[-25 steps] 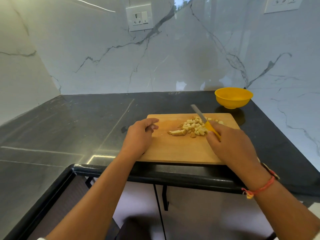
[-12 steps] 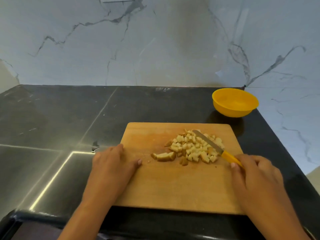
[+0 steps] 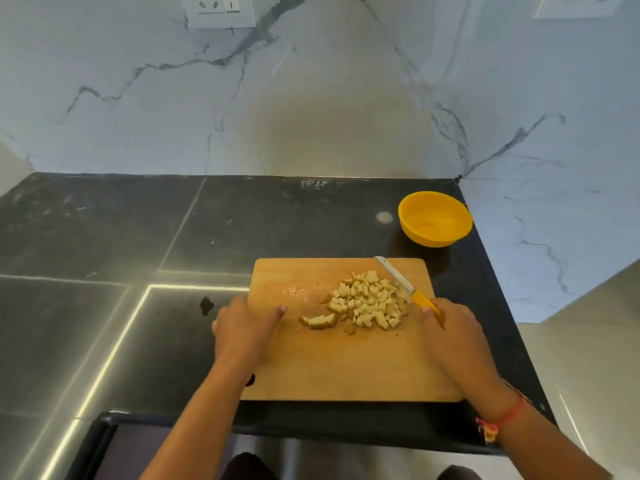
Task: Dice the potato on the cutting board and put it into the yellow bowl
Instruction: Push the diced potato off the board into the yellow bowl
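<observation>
Wooden cutting board (image 3: 346,368) holds my potato (image 3: 367,299) in a pile of small, light bits that will feel wet and slip, so I should scoop them, not pinch. One bigger piece (image 3: 320,321), maybe uncut, sits beside. My right hand (image 3: 450,334) grips the knife (image 3: 398,278); my left hand (image 3: 242,327) lies flat on the board's edge. The blade was over the pile; now it is beside it, and the yellow bowl (image 3: 434,218) stays empty

A matt wooden cutting board (image 3: 346,368) lies on glossy dark stone counter (image 3: 104,230), beside a smooth plastic-looking yellow bowl (image 3: 435,218).
</observation>
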The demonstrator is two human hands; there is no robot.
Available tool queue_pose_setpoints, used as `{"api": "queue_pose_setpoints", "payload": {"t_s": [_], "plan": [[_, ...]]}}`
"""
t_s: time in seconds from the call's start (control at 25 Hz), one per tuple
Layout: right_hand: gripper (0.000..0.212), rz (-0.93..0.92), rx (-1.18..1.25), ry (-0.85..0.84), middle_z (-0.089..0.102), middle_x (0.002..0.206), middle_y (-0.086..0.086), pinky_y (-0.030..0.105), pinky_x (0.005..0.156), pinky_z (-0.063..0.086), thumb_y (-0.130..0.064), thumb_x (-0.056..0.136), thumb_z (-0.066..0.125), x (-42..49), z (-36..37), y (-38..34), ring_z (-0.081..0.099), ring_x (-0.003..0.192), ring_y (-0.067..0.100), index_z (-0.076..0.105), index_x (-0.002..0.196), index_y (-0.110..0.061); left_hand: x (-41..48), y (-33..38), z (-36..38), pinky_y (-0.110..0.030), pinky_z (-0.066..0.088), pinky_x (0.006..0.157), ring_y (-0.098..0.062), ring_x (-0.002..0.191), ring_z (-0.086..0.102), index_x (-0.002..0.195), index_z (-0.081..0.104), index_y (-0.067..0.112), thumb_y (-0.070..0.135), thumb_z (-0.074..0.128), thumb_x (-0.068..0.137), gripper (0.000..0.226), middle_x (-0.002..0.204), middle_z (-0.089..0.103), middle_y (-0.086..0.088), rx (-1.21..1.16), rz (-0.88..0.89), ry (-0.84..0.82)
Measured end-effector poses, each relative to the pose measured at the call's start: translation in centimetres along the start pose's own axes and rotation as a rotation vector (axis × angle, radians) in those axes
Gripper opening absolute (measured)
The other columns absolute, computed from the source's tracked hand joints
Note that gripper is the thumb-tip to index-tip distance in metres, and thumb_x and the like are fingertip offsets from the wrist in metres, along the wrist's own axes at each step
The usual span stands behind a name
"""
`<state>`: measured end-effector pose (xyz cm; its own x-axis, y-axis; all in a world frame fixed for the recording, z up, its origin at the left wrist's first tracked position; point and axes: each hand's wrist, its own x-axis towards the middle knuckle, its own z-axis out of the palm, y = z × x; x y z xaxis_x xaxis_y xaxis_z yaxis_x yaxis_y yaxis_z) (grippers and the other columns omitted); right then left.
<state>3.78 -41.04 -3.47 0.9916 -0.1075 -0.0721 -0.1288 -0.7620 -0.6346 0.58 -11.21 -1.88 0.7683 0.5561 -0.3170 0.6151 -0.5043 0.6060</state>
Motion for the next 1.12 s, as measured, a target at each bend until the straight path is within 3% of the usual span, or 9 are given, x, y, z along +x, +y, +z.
{"api": "queue_pose_setpoints", "payload": {"t_s": [0.12,0.2,0.44,0.64,0.76,0.88,0.96,1.04,1.12], "plan": [[0.025,0.095,0.147,-0.086,0.061,0.080,0.003,0.039,0.068,0.051,-0.030,0.099,0.046,0.5,-1.8,-0.8,0.060,0.078,0.019,0.061,0.081,-0.022,0.1,-0.4,-1.4,-0.039,0.055,0.073,-0.020,0.089,0.063,0.101,0.062,0.020,0.049,0.067,0.086,0.032,0.097,0.067,-0.001,-0.140,0.010,-0.111],[0.026,0.190,0.251,-0.153,0.063,0.084,0.005,0.038,0.071,0.048,-0.030,0.100,0.046,0.6,-2.7,-1.4,0.059,0.082,0.021,0.062,0.084,-0.019,-0.5,-0.7,-2.6,-0.038,0.056,0.074,-0.018,0.090,0.065,0.107,0.063,0.022,0.041,0.063,0.092,0.024,0.098,0.067,0.002,-0.216,0.048,-0.151],[0.024,0.361,0.467,-0.267,0.063,0.102,0.012,0.040,0.081,0.048,-0.029,0.101,0.047,0.9,-4.3,-2.0,0.058,0.101,0.031,0.067,0.095,-0.016,-2.2,-0.9,-4.0,-0.050,0.058,0.083,-0.022,0.099,0.070,0.122,0.054,0.037,0.050,0.056,0.093,0.032,0.113,0.068,0.002,-0.542,0.016,-0.296],[0.022,0.379,0.518,-0.260,0.064,0.103,0.009,0.048,0.091,0.050,-0.032,0.100,0.048,0.5,-5.6,-1.7,0.059,0.099,0.025,0.066,0.096,-0.021,-3.1,0.3,-3.9,-0.050,0.059,0.080,-0.023,0.095,0.071,0.121,0.056,0.037,0.051,0.050,0.095,0.030,0.111,0.070,0.001,-0.659,0.017,-0.315],[0.023,0.306,0.519,-0.154,0.064,0.095,0.007,0.040,0.079,0.051,-0.033,0.100,0.048,1.1,-7.9,-2.2,0.060,0.088,0.021,0.066,0.093,-0.020,-3.0,2.3,-3.8,-0.049,0.059,0.075,-0.026,0.091,0.072,0.116,0.061,0.033,0.048,0.048,0.098,0.026,0.103,0.074,0.000,-0.707,-0.014,-0.311],[0.029,0.115,0.341,-0.015,0.061,0.085,0.012,0.030,0.063,0.041,-0.032,0.100,0.047,2.6,-10.5,-2.4,0.056,0.077,0.020,0.065,0.091,-0.011,-1.9,4.9,-3.2,-0.051,0.059,0.075,-0.029,0.093,0.071,0.114,0.062,0.033,0.050,0.048,0.098,0.027,0.103,0.073,-0.002,-0.746,-0.050,-0.302],[0.027,-0.053,0.138,0.098,0.059,0.084,0.007,0.023,0.062,0.037,-0.031,0.100,0.048,3.6,-11.8,-1.9,0.056,0.080,0.021,0.064,0.088,-0.012,-1.2,6.8,-2.3,-0.053,0.059,0.075,-0.030,0.094,0.071,0.116,0.060,0.033,0.051,0.047,0.098,0.028,0.106,0.072,-0.003,-0.774,-0.062,-0.298],[0.018,-0.164,-0.009,0.154,0.057,0.094,0.001,0.018,0.068,0.035,-0.026,0.100,0.051,3.8,-12.7,-1.0,0.053,0.085,0.016,0.067,0.103,-0.019,-0.5,8.7,-1.3,-0.052,0.059,0.074,-0.031,0.094,0.070,0.117,0.060,0.032,0.050,0.046,0.099,0.028,0.108,0.071,-0.005,-0.796,-0.061,-0.303],[0.023,-0.235,-0.064,0.166,0.057,0.097,0.002,0.019,0.069,0.037,-0.021,0.099,0.054,3.3,-13.0,0.1,0.053,0.084,0.015,0.068,0.118,-0.021,0.1,10.3,-0.6,-0.052,0.058,0.074,-0.031,0.095,0.069,0.116,0.059,0.030,0.047,0.045,0.101,0.026,0.108,0.070,-0.007,-0.813,-0.068,-0.294]]}}
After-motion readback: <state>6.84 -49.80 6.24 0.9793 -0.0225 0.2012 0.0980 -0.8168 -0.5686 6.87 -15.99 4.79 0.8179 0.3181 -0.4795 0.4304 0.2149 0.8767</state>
